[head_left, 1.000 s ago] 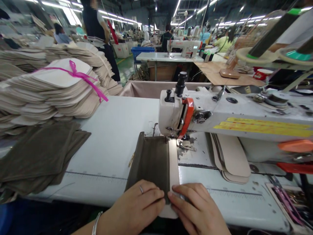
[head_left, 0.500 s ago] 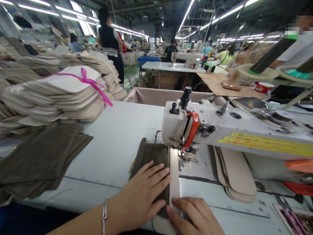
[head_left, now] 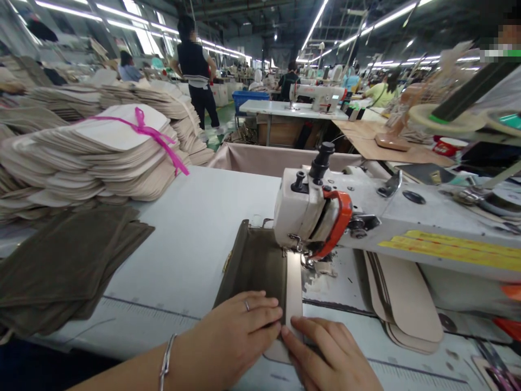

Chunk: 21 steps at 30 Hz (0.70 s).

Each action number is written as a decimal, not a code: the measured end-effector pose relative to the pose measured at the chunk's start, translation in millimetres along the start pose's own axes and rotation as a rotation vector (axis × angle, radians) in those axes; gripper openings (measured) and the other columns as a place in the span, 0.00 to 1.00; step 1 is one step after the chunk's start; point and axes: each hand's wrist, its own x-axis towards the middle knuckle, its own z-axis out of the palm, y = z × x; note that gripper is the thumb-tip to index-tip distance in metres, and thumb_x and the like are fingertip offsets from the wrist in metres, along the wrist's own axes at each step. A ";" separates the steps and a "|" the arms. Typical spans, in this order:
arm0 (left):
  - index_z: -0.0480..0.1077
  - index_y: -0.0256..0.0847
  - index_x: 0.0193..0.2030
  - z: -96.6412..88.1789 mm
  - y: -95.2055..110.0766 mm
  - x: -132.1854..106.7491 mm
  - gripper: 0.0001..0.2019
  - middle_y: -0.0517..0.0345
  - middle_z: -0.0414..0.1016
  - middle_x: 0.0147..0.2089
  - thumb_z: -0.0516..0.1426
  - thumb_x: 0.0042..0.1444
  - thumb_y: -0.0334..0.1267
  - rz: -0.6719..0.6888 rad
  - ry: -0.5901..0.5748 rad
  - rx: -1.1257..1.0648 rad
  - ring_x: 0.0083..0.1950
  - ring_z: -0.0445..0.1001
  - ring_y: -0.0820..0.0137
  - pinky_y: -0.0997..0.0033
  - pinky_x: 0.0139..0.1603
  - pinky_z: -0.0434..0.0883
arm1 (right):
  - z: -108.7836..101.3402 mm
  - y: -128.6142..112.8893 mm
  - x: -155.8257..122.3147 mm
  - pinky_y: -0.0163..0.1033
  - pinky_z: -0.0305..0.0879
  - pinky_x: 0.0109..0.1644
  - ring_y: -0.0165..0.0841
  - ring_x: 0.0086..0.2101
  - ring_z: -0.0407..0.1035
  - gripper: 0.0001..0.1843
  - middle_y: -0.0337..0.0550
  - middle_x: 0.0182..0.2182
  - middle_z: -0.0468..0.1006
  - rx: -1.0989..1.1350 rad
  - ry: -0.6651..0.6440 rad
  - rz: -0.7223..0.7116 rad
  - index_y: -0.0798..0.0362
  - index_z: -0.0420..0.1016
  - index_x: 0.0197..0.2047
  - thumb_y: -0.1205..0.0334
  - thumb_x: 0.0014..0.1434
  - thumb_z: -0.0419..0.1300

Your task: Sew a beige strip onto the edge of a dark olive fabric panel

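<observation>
A dark olive-brown panel lies under the presser foot of a sewing machine, with a pale beige strip along its right edge. My left hand rests palm down on the lower part of the panel, fingers lying flat and close together. Against the lower end of the strip, my right hand holds it between thumb and forefinger. Both hands nearly touch at the strip's edge. A small gold-coloured metal piece shows at the panel's left side. The underside of the panel is hidden.
Beige cut pieces tied with a pink ribbon are stacked at the left, behind dark fabric pieces. Rounded beige pieces lie under the machine arm. Scissors sit at lower right. A person stands in the background.
The panel and strip have moved a little further under the presser foot. My left hand's fingers have drawn closer together and lower on the panel. The view has shifted slightly.
</observation>
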 end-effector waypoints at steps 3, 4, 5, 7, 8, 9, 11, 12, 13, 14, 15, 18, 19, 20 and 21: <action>0.69 0.40 0.53 7.0 -4.4 0.5 0.11 0.63 0.71 0.60 0.49 0.68 0.35 0.034 0.071 -0.027 0.63 0.64 0.72 0.68 0.73 0.56 | -1.2 2.5 3.8 0.39 0.73 0.42 0.34 0.42 0.73 0.14 0.39 0.45 0.80 0.003 -0.012 0.018 0.45 0.76 0.52 0.63 0.67 0.53; 0.69 0.40 0.52 8.4 -6.5 1.8 0.11 0.63 0.72 0.59 0.48 0.69 0.35 0.045 0.085 -0.037 0.63 0.65 0.72 0.68 0.72 0.57 | -2.0 3.6 5.1 0.39 0.73 0.42 0.34 0.42 0.73 0.15 0.39 0.45 0.80 0.004 -0.020 0.021 0.46 0.76 0.52 0.63 0.68 0.53; 0.69 0.40 0.52 9.5 -8.5 3.3 0.12 0.63 0.73 0.58 0.47 0.69 0.35 0.052 0.096 -0.039 0.62 0.66 0.72 0.68 0.72 0.57 | -2.8 4.8 6.3 0.39 0.73 0.42 0.34 0.42 0.73 0.15 0.40 0.45 0.80 0.005 -0.026 0.022 0.46 0.76 0.52 0.63 0.68 0.52; 0.69 0.40 0.51 10.8 -12.1 5.9 0.12 0.63 0.74 0.57 0.46 0.70 0.35 0.066 0.106 -0.038 0.62 0.66 0.72 0.67 0.71 0.58 | -4.4 7.3 8.3 0.39 0.73 0.41 0.33 0.41 0.73 0.16 0.39 0.44 0.81 0.001 -0.012 0.019 0.46 0.76 0.52 0.62 0.68 0.50; 0.69 0.39 0.51 11.0 -13.6 6.8 0.13 0.63 0.73 0.57 0.46 0.70 0.35 0.068 0.103 -0.034 0.62 0.66 0.72 0.67 0.71 0.59 | -5.0 8.5 9.0 0.38 0.72 0.42 0.33 0.41 0.73 0.17 0.39 0.44 0.81 -0.002 -0.007 0.017 0.46 0.76 0.53 0.62 0.69 0.49; 0.69 0.39 0.52 11.0 -14.9 7.6 0.13 0.62 0.73 0.58 0.45 0.69 0.35 0.068 0.095 -0.029 0.62 0.66 0.72 0.66 0.71 0.60 | -5.5 9.5 9.7 0.38 0.72 0.42 0.33 0.42 0.73 0.17 0.40 0.43 0.81 -0.004 -0.006 0.016 0.47 0.76 0.53 0.62 0.69 0.49; 0.68 0.38 0.53 10.2 -17.1 9.2 0.13 0.61 0.72 0.59 0.46 0.69 0.34 0.078 0.076 -0.012 0.62 0.66 0.71 0.65 0.70 0.63 | -5.7 10.7 10.9 0.38 0.72 0.44 0.33 0.42 0.73 0.17 0.39 0.43 0.81 -0.006 -0.015 0.011 0.47 0.76 0.53 0.62 0.69 0.48; 0.68 0.38 0.53 9.4 -18.2 10.3 0.13 0.60 0.72 0.59 0.47 0.69 0.34 0.082 0.068 -0.001 0.62 0.66 0.71 0.65 0.69 0.64 | -5.6 10.9 11.6 0.38 0.72 0.44 0.33 0.43 0.73 0.17 0.39 0.44 0.81 -0.008 -0.018 0.010 0.47 0.76 0.52 0.62 0.69 0.48; 0.68 0.38 0.54 8.4 -19.3 11.7 0.13 0.60 0.71 0.60 0.47 0.69 0.34 0.084 0.067 0.015 0.62 0.66 0.70 0.65 0.68 0.66 | -5.4 11.0 12.4 0.38 0.73 0.44 0.34 0.43 0.72 0.17 0.39 0.44 0.80 -0.008 -0.020 0.014 0.47 0.76 0.52 0.62 0.69 0.48; 0.69 0.38 0.53 7.4 -20.4 13.4 0.12 0.60 0.72 0.59 0.48 0.68 0.34 0.089 0.073 0.030 0.62 0.67 0.70 0.65 0.67 0.67 | -5.0 11.0 13.2 0.39 0.73 0.44 0.34 0.43 0.72 0.17 0.39 0.44 0.80 -0.009 -0.012 0.018 0.47 0.76 0.52 0.62 0.69 0.48; 0.69 0.37 0.53 6.4 -21.5 15.4 0.12 0.60 0.72 0.59 0.49 0.68 0.34 0.092 0.073 0.047 0.61 0.67 0.70 0.65 0.66 0.68 | -4.6 11.1 14.0 0.39 0.73 0.44 0.34 0.43 0.72 0.17 0.40 0.44 0.80 -0.008 -0.014 0.023 0.48 0.76 0.51 0.62 0.69 0.48; 0.69 0.36 0.53 4.7 -24.7 21.2 0.11 0.59 0.72 0.58 0.50 0.67 0.33 0.093 0.062 0.096 0.61 0.67 0.69 0.65 0.64 0.69 | -3.3 11.8 16.2 0.41 0.74 0.42 0.36 0.43 0.72 0.16 0.41 0.45 0.80 0.003 -0.033 0.044 0.49 0.76 0.52 0.62 0.68 0.50; 0.69 0.36 0.53 4.7 -25.8 22.8 0.11 0.58 0.72 0.58 0.50 0.67 0.33 0.096 0.060 0.111 0.60 0.67 0.69 0.65 0.63 0.69 | -3.0 12.4 16.9 0.42 0.74 0.42 0.37 0.42 0.71 0.16 0.41 0.46 0.80 0.007 -0.043 0.050 0.49 0.75 0.53 0.63 0.67 0.51; 0.69 0.36 0.53 4.9 -26.9 24.2 0.11 0.58 0.72 0.58 0.49 0.67 0.32 0.097 0.059 0.126 0.60 0.67 0.69 0.66 0.63 0.70 | -2.8 13.1 17.6 0.42 0.75 0.41 0.37 0.42 0.71 0.16 0.42 0.46 0.79 0.010 -0.054 0.054 0.50 0.75 0.54 0.63 0.67 0.52; 0.69 0.35 0.52 5.3 -28.0 25.3 0.12 0.57 0.72 0.57 0.49 0.68 0.32 0.098 0.060 0.140 0.60 0.68 0.68 0.66 0.62 0.70 | -2.6 14.0 18.4 0.43 0.75 0.41 0.38 0.42 0.71 0.16 0.43 0.47 0.79 0.010 -0.062 0.056 0.51 0.74 0.55 0.63 0.66 0.53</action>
